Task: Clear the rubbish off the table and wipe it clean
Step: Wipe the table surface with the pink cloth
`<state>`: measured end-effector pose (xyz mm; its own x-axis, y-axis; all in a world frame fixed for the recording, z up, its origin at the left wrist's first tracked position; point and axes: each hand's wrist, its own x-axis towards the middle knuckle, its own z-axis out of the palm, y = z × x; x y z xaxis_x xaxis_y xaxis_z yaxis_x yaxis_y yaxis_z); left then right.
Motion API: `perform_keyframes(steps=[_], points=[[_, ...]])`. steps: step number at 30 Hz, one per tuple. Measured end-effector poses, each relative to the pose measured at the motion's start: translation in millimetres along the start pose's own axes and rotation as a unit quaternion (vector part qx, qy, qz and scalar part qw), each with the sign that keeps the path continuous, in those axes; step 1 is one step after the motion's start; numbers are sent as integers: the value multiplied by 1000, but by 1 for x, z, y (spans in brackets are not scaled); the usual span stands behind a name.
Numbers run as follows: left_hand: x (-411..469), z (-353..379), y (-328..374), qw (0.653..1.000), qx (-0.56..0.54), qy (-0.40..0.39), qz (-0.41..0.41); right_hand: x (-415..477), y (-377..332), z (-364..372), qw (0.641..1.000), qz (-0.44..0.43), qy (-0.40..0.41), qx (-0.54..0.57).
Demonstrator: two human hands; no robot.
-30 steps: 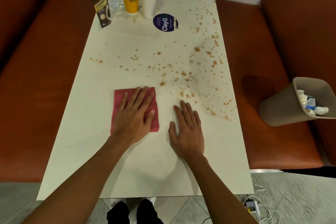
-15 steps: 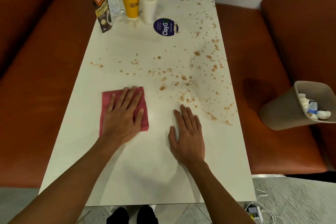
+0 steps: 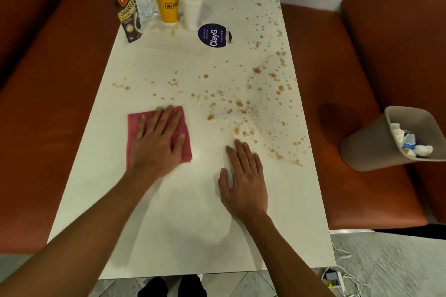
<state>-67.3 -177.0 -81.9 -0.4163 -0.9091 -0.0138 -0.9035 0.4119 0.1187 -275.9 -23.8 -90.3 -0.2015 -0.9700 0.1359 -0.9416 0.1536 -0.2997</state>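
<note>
On the table, near end, the left hand presses the cloth flat, fingers spread, to wipe; the right hand rests flat and empty, likely bracing; stains lie beyond.

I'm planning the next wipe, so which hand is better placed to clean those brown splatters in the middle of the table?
Probably the left hand: it presses flat on the pink cloth, just left of the brown splatters. The right hand sits nearer them but is bare.
</note>
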Motion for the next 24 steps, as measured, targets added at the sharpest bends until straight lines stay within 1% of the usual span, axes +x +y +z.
perform_keyframes(steps=[2,4,6,8,9,11,13,16,17,19,21,22,24], points=[[29,1,6,999,-14,1,-32,0,1,-1,1000,4,-6,-1],[38,1,35,999,-17,10,-33,-1,2,-1,1000,4,-5,-1],[24,4,56,1000,-6,11,12,-3,2,0,1000,5,-1,3],[-2,5,53,999,2,11,53,-4,3,1,1000,5,7,8],[-11,4,44,998,1,8,56,-3,3,1,1000,3,10,9],[-14,2,22,999,4,10,38,-1,3,1,1000,0,11,12],[4,3,13,1000,6,11,4,0,1,0,1000,2,8,14],[36,5,41,999,-6,26,-24,0,2,-1,1000,3,3,14],[38,4,55,999,-6,27,-15,0,3,-1,1000,2,4,11],[27,5,72,999,0,17,38,-1,4,1,1000,1,4,10],[1,7,66,997,5,13,82,-3,5,1,1000,-1,0,14],[-10,7,57,996,2,14,87,-4,5,0,1000,-3,0,17],[-17,5,36,997,-5,19,68,-3,6,0,1000,-4,-4,21]])
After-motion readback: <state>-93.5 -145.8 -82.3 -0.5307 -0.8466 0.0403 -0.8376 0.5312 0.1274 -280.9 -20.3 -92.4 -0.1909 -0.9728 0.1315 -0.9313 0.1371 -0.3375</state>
